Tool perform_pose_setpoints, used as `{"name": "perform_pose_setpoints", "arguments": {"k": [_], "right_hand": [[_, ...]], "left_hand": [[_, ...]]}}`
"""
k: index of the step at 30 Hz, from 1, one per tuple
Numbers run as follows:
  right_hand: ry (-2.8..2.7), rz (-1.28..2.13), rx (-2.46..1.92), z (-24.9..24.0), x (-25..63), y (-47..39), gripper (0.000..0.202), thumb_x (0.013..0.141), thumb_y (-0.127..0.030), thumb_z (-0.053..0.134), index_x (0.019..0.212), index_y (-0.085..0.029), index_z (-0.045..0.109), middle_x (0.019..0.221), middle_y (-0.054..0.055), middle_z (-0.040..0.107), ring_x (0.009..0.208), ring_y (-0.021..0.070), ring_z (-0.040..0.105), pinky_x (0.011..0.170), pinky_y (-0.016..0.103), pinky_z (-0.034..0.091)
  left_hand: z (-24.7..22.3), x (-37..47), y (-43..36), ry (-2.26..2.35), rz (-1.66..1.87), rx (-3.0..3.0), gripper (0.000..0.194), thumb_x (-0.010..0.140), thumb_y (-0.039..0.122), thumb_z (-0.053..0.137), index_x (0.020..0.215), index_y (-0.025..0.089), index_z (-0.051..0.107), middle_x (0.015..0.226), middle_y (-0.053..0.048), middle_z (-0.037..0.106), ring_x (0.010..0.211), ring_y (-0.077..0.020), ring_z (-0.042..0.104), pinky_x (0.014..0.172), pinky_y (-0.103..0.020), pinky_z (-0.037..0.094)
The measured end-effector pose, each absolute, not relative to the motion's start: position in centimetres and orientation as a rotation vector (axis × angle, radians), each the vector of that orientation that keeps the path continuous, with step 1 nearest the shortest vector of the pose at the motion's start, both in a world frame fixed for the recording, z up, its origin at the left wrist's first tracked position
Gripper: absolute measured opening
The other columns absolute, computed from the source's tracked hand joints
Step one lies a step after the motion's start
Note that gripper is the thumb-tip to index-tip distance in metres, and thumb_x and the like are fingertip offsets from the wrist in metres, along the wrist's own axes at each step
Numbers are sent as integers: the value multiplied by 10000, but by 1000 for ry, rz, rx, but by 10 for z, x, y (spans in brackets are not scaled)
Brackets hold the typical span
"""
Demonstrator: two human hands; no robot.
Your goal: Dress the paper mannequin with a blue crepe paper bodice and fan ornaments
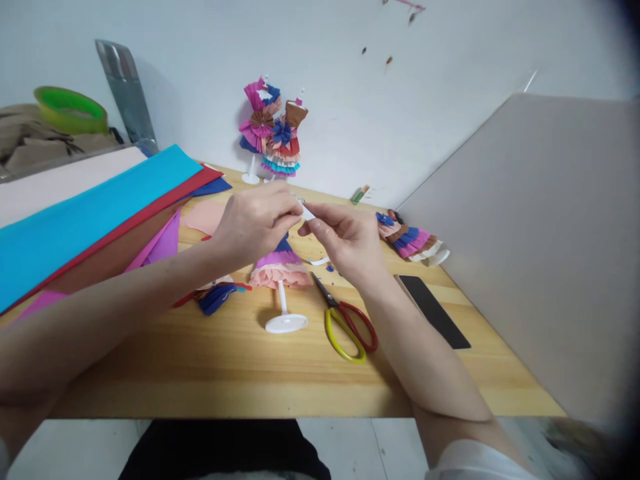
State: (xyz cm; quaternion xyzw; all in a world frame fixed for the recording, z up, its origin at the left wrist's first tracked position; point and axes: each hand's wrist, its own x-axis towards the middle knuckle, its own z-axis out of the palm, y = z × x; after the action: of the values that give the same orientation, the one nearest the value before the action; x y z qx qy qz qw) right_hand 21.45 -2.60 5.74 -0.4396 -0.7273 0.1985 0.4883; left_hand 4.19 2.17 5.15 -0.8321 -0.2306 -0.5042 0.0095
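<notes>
A small white strip (306,212) is pinched between both hands over the middle of the table. My left hand (260,220) has its fingers closed on the strip's left end. My right hand (345,235) grips the other end between thumb and fingers. Below and behind them stands a small dress form (281,275) with blue, purple, white and peach ruffles on a round white base. The hands hide its upper part. Scissors (345,320) with one red and one yellow handle lie just right of the base, their blades partly open.
Coloured sheets (100,200) cover the left side, near blue scraps (216,299). Two dressed forms (280,133) stand at the wall. A third dress (410,240) lies at right, behind a black phone (435,312). A tape roll (73,112) and a bottle (127,93) are back left.
</notes>
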Motion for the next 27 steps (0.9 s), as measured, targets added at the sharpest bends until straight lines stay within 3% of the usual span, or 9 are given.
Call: {"name": "perform_pose_setpoints", "arguments": {"k": [5, 9, 16, 21, 27], "right_hand": [[-1784, 466, -1050, 58, 215, -27, 274, 901, -326, 607, 1058, -150, 746, 749, 37, 728, 716, 182, 680, 690, 328, 561], [-1801, 472, -1092, 59, 216, -26, 325, 897, -406, 624, 1077, -163, 745, 767, 36, 740, 728, 184, 688, 704, 338, 574], [-1790, 621, -1055, 61, 222, -21, 373, 864, -465, 657, 1037, -151, 759, 620, -11, 631, 531, 103, 554, 536, 247, 486], [-1670, 747, -993, 57, 223, -12, 348, 783, -486, 731, 934, -176, 778, 622, -25, 611, 509, 75, 489, 518, 226, 448], [-1624, 877, -878, 46, 229, -4, 491, 737, -630, 727, 907, -172, 773, 512, -42, 517, 466, 79, 449, 442, 212, 341]], "left_hand": [[70, 37, 22, -1013, -1648, -3140, 81, 765, 142, 633, 754, 159, 711, 738, -17, 718, 666, -134, 638, 621, -244, 483], [74, 34, 25, -1062, -1552, -3170, 82, 754, 146, 613, 697, 164, 669, 669, -1, 668, 631, -127, 597, 586, -241, 438], [81, 28, 25, -946, -1464, -3067, 116, 783, 205, 575, 670, 179, 565, 920, -44, 669, 813, -162, 621, 701, -278, 470], [88, 27, 26, -1148, -1285, -3361, 96, 789, 198, 544, 694, 188, 544, 682, 2, 616, 698, -159, 651, 628, -258, 486], [94, 30, 22, -1409, -1209, -3542, 105, 792, 186, 528, 689, 179, 552, 701, 1, 661, 783, -179, 722, 715, -293, 546]]}}
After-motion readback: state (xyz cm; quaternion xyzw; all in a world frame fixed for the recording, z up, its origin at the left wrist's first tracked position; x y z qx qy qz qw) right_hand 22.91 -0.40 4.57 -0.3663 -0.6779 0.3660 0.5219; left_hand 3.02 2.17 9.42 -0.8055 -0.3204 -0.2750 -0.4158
